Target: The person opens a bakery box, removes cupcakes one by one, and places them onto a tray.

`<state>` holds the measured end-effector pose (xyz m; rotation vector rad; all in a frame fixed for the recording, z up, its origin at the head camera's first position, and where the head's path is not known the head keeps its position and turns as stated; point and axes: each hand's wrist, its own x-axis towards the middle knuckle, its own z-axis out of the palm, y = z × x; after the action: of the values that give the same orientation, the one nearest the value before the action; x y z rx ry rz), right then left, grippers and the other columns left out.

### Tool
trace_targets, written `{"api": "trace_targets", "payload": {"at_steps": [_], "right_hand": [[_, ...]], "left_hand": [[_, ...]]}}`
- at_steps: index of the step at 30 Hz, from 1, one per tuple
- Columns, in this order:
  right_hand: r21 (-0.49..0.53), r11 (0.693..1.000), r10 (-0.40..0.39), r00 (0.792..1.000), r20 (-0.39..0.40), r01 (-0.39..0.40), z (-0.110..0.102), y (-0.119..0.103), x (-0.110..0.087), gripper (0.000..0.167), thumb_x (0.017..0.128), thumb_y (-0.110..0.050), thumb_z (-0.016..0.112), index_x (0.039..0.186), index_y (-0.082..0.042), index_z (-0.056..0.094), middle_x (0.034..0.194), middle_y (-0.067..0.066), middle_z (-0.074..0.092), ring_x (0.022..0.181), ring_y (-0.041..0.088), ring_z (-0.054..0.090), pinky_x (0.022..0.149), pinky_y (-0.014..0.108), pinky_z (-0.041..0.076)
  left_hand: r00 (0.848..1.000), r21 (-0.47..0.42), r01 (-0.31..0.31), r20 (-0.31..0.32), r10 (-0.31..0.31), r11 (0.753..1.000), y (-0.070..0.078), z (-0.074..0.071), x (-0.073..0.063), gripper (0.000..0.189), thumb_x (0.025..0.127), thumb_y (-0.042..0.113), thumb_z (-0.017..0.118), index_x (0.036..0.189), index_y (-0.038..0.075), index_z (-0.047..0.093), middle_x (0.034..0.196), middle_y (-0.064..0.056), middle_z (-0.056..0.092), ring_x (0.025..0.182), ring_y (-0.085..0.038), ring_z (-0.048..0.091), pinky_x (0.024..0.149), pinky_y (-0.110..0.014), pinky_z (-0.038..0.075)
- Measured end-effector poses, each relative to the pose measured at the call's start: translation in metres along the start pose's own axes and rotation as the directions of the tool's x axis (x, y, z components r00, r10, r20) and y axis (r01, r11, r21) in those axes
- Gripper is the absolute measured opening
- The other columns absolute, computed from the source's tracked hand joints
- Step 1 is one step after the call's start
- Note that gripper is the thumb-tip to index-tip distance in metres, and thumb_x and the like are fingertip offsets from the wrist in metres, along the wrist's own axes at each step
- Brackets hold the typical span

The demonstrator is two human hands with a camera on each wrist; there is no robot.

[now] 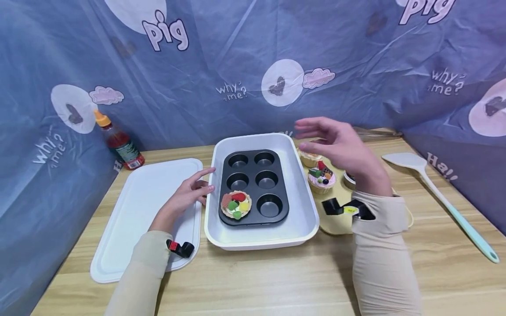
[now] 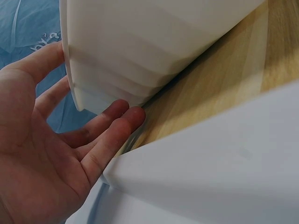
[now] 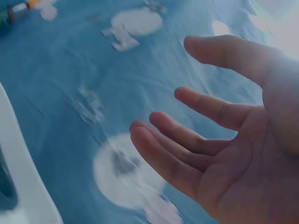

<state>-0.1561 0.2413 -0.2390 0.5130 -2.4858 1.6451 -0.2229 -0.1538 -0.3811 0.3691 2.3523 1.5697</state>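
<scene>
My left hand (image 1: 191,193) rests at the left rim of a white rectangular tub (image 1: 302,239). In the left wrist view two digits reach over the rim, while relaxed fingers (image 2: 105,144) lie along the outer wall. Inside the tub lies a dark muffin tin (image 1: 253,188) with six-cup layout; a fruit-topped tart (image 1: 236,205) sits in its near left cup. My right hand (image 1: 336,142) hovers right of the tub with spread, slightly bent fingers and nothing in them. Below it, a fruit-topped cupcake (image 1: 321,177) and another cupcake (image 1: 309,158) stand on a yellow board (image 1: 336,221).
A white lidlike tray (image 1: 138,219) lies left of the tub, beneath my left forearm. A sauce bottle (image 1: 122,145) stands at the back left. On the right lies a white and mint-handled spoon (image 1: 446,197). A printed blue curtain (image 1: 245,57) closes off the back.
</scene>
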Motion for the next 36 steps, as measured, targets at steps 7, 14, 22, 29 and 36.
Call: {"api": "trace_targets", "payload": {"at_steps": [7, 14, 22, 29, 36], "right_hand": [[0.021, 1.000, 0.014, 0.976, 0.218, -0.019, 0.042, -0.001, 0.017, 0.059, 0.092, -0.011, 0.074, 0.146, -0.008, 0.051, 0.143, 0.013, 0.057, 0.130, 0.029, 0.057, 0.106, 0.038, 0.051], [-0.032, 0.999, 0.037, 0.917, 0.396, -0.027, 0.077, 0.002, 0.024, 0.068, 0.089, -0.013, 0.076, 0.150, -0.008, 0.046, 0.151, 0.013, 0.050, 0.136, 0.031, 0.052, 0.111, 0.048, 0.046], [-0.094, 0.995, 0.061, 0.872, 0.485, -0.017, 0.103, 0.005, 0.026, 0.072, 0.088, -0.020, 0.079, 0.151, -0.011, 0.045, 0.154, 0.009, 0.046, 0.139, 0.030, 0.048, 0.109, 0.045, 0.049], [-0.139, 0.990, 0.081, 0.850, 0.520, -0.009, 0.119, 0.013, 0.028, 0.074, 0.088, -0.023, 0.080, 0.152, -0.012, 0.043, 0.155, 0.008, 0.045, 0.140, 0.030, 0.046, 0.107, 0.043, 0.050], [-0.198, 0.980, 0.107, 0.827, 0.553, 0.006, 0.129, 0.015, 0.028, 0.077, 0.087, -0.028, 0.079, 0.153, -0.012, 0.042, 0.155, 0.007, 0.046, 0.139, 0.028, 0.047, 0.110, 0.046, 0.048]], "left_hand": [[1.000, -0.004, 0.001, -0.004, -0.001, 1.000, 0.001, 0.001, -0.001, 0.062, 0.099, 0.023, 0.065, 0.156, 0.021, 0.039, 0.126, -0.025, 0.055, 0.103, -0.015, 0.058, 0.070, -0.031, 0.061], [1.000, -0.020, -0.002, 0.000, 0.002, 1.000, 0.000, 0.001, 0.000, 0.063, 0.099, 0.021, 0.065, 0.156, 0.020, 0.039, 0.123, -0.024, 0.056, 0.096, -0.013, 0.061, 0.068, -0.029, 0.061], [1.000, -0.029, 0.000, 0.000, 0.000, 1.000, 0.001, 0.001, -0.001, 0.062, 0.100, 0.021, 0.065, 0.156, 0.021, 0.040, 0.119, -0.021, 0.058, 0.089, -0.012, 0.063, 0.067, -0.028, 0.060], [1.000, -0.019, -0.008, 0.002, 0.008, 1.000, 0.001, 0.002, -0.001, 0.060, 0.100, 0.023, 0.065, 0.155, 0.023, 0.041, 0.122, -0.022, 0.059, 0.094, -0.014, 0.062, 0.067, -0.029, 0.060], [1.000, -0.003, -0.010, 0.005, 0.010, 1.000, 0.002, 0.001, -0.002, 0.060, 0.100, 0.026, 0.065, 0.155, 0.024, 0.041, 0.126, -0.024, 0.058, 0.098, -0.015, 0.061, 0.069, -0.029, 0.060]]}}
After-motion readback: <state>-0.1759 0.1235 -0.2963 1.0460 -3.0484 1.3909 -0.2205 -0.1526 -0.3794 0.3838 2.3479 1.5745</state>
